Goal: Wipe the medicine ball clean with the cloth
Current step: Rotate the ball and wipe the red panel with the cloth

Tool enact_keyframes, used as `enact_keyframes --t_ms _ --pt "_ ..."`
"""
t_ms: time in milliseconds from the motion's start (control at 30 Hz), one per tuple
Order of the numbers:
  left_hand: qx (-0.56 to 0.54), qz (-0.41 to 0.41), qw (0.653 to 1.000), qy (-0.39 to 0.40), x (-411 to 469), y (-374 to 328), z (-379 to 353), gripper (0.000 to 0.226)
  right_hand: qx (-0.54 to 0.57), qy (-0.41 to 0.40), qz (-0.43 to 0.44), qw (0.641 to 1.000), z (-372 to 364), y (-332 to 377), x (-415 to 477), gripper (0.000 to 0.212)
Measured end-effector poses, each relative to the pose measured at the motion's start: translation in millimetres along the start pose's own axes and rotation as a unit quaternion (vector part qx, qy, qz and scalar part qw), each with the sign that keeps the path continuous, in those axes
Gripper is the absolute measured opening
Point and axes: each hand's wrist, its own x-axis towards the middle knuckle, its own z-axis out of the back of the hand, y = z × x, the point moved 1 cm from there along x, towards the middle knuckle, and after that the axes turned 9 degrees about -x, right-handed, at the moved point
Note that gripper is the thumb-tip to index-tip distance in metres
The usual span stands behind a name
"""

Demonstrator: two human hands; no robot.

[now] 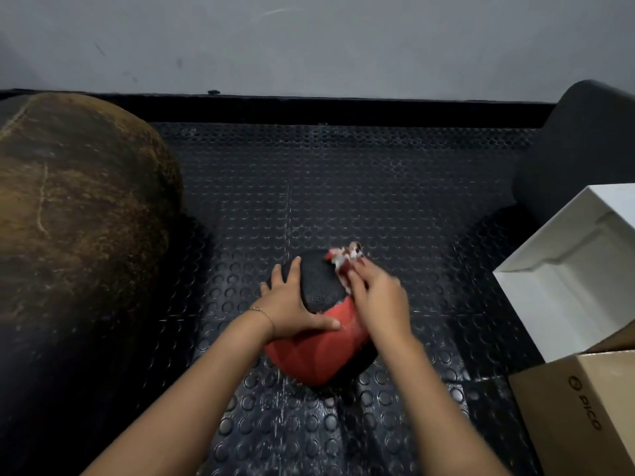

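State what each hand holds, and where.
The right hand grips the bunched cloth by its near end, against the medicine ball. The left hand grips nothing; spread flat, it steadies the ball's left side.

A large worn brown leather ball [75,214] sits at left on the black studded rubber floor mat [343,187]. At right stand a white box [563,269] and a cardboard box [584,413], below a dark cushioned roll [584,146].

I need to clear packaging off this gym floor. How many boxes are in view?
2. A white box sits at the right edge, and a brown cardboard box lies just in front of it, in the lower right corner. The frame cuts both off, so others may be hidden.
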Motion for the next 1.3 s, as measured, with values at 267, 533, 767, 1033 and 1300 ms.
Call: enact_keyframes --t_ms 267,533,767,1033,1300 --pt "-0.026 -0.010 1.000 -0.003 3 12 6 0.136 -0.037 0.057 0.087 0.994 6 14 5 0.029" --pt "-0.006 -0.028 1.000 -0.003 0 12 1 0.126 -0.096 0.105 0.046 0.989 1 22 50 0.023" --pt "-0.032 -0.032 0.999 -0.001 5 19 10 0.125 -0.027 0.024 0.038 0.999 -7 23 24 0.028" --pt "-0.009 -0.092 0.993 -0.066 -4 -3 1 0.109 0.035 0.021 0.063 0.997 6 -9 -4 0.027" --pt "0.121 -0.057 0.991 -0.026 16 -12 5 0.136 0.005 0.028 0.037 0.999 -1 14 57 0.029"
